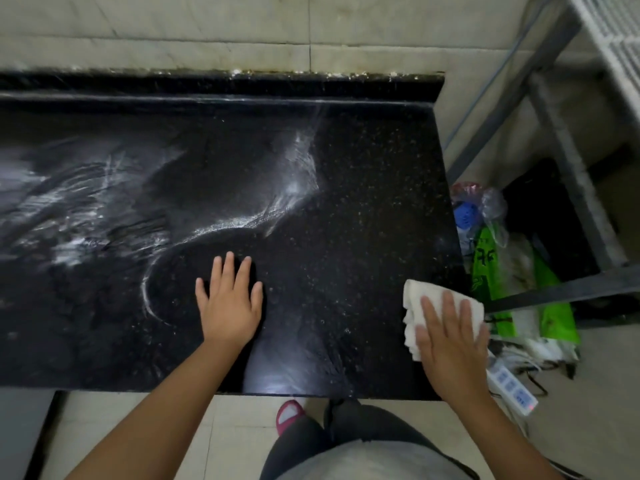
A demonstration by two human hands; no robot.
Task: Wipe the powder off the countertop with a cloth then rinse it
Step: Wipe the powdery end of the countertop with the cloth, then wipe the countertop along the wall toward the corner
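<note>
Right hand: my right hand point(450, 344) lies flat on the cloth point(415, 306), the fingers point(449, 308) straight and a little spread, pressing it down on the counter point(363, 202).
Cloth: white and folded, at the right edge of the counter near the front; its left part and far corner show beside and beyond my fingertips, the rest is under my palm.
Left hand: my left hand point(230, 303) rests flat on the bare counter, fingers straight and slightly apart, holding nothing, well apart from the cloth.
Powder: white powder point(294, 188) lies in smeared streaks on the middle and left of the dark counter; one curved line bends around the far and left side of my left hand.
Beside the counter: green and clear plastic bags point(491, 271) and a white power strip point(512, 389) are on the floor, near a grey metal frame point(561, 289).
</note>
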